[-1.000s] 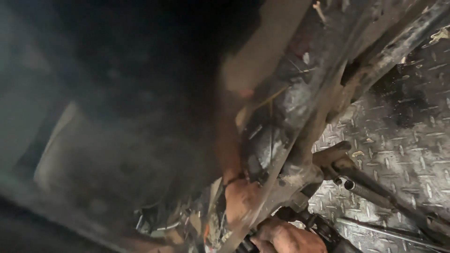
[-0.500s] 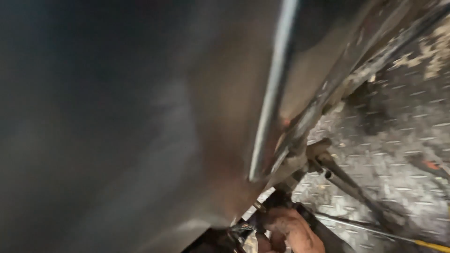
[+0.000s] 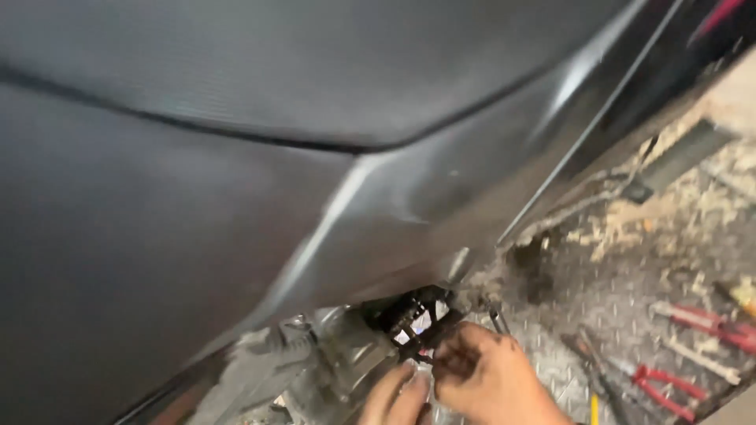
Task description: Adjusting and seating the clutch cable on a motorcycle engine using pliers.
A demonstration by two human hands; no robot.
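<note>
Your right hand is curled w/ fingertips pinching at small dark metal parts under the big smooth black panel. Your left hand, just beside it, maybe gripping something; can't tell. Red-handled pliers lie on the bumpy metal floor.

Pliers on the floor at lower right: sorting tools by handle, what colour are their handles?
Red, seen in the head view: the pliers lie on the metal tread-plate floor.

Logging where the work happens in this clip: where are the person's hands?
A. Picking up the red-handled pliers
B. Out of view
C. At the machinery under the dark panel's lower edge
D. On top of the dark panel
C: both hands, left and right, are at the grimy machinery below the dark panel; the red-handled pliers lie untouched on the floor.
</note>
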